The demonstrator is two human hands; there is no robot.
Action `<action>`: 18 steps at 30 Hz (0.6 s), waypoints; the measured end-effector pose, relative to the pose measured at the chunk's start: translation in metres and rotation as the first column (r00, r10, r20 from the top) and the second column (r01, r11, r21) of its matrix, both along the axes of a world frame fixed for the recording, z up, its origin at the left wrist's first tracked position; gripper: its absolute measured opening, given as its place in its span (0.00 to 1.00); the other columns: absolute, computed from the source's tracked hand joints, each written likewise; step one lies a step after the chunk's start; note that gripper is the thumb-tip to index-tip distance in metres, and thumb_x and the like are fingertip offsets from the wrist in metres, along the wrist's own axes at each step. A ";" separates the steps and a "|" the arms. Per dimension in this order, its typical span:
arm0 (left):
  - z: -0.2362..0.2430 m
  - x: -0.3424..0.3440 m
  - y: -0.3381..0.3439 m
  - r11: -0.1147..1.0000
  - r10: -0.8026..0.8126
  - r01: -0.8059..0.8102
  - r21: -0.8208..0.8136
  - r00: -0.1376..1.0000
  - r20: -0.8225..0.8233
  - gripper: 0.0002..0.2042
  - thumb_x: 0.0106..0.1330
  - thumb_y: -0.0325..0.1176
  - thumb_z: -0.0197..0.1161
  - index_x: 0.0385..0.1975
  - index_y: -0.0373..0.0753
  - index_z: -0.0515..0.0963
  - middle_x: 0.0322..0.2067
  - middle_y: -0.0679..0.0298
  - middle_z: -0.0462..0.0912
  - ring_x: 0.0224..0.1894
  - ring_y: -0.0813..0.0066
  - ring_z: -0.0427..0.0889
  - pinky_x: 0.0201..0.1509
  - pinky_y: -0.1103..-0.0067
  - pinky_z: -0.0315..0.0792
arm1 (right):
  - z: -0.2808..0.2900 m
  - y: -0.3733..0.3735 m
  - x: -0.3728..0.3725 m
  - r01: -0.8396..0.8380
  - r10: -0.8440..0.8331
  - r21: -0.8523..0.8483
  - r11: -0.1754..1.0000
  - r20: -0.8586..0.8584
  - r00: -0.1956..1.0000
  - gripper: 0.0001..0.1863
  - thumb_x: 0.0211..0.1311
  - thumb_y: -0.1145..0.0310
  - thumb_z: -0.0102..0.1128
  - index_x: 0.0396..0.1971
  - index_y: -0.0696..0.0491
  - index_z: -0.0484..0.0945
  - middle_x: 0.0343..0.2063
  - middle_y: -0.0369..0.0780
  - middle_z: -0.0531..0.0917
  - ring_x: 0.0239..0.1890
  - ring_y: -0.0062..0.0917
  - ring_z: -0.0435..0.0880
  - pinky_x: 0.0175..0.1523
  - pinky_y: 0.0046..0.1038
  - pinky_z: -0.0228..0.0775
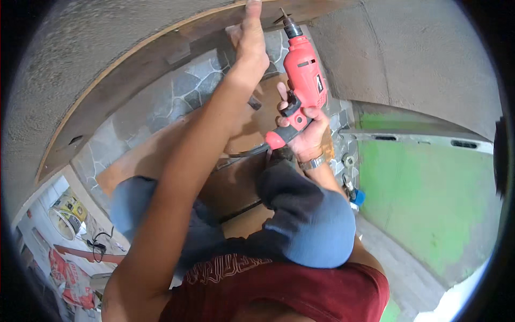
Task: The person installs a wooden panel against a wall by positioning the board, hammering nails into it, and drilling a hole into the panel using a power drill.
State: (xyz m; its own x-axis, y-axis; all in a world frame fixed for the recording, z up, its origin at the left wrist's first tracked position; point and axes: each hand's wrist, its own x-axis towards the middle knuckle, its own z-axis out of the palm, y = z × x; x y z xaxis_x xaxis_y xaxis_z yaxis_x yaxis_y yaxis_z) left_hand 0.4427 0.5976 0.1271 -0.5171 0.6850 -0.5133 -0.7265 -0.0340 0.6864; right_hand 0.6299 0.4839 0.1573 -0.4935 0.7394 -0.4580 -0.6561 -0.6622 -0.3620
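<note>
In the head view, the person's right hand (pixel 307 137) wraps round the handle of a red drill (pixel 303 67), which stands at the far middle with its bit (pixel 285 14) up by a dark slot in the wooden board (pixel 139 72). The left hand (pixel 251 45) reaches to the board just left of it, thumb stretched out, though I can't tell how its fingers lie. Drilling looks ready or barely begun, with any boring left to do; I can't tell whether bit and wood touch.

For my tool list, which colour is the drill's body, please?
The drill's body is pinkish red, shown in the head view.
</note>
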 end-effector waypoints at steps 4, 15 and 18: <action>0.009 0.000 -0.015 0.996 -0.057 0.058 0.073 0.998 -0.021 0.58 0.50 0.69 0.69 0.70 0.28 0.56 0.63 0.38 0.67 0.69 0.51 0.64 0.77 0.61 0.46 | -0.017 -0.003 0.004 0.018 -0.016 0.034 0.999 -0.068 0.998 0.38 0.46 0.68 0.56 0.64 0.57 0.65 0.61 0.42 0.75 0.42 0.32 0.79 0.37 0.33 0.75; 0.004 -0.014 -0.014 0.986 -0.132 0.137 0.090 0.989 -0.067 0.60 0.52 0.71 0.65 0.70 0.25 0.50 0.64 0.39 0.64 0.69 0.50 0.64 0.78 0.62 0.42 | -0.012 0.002 0.003 -0.027 0.012 -0.102 0.994 -0.144 0.989 0.27 0.41 0.72 0.52 0.48 0.57 0.72 0.35 0.41 0.78 0.37 0.34 0.78 0.39 0.36 0.74; 0.002 -0.011 -0.013 0.996 -0.076 0.077 0.034 0.997 -0.030 0.64 0.50 0.72 0.67 0.67 0.16 0.49 0.64 0.38 0.64 0.70 0.51 0.64 0.78 0.63 0.43 | -0.011 0.004 0.000 -0.025 0.016 -0.080 0.996 -0.112 0.994 0.23 0.40 0.72 0.52 0.43 0.57 0.73 0.30 0.40 0.75 0.35 0.33 0.76 0.37 0.37 0.73</action>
State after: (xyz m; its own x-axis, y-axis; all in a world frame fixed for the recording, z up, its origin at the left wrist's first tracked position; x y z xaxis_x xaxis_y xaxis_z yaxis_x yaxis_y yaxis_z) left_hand 0.4321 0.5849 0.1290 -0.4772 0.7400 -0.4740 -0.7075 -0.0036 0.7067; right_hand 0.6296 0.4880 0.1460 -0.5596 0.6909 -0.4577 -0.6749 -0.7005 -0.2321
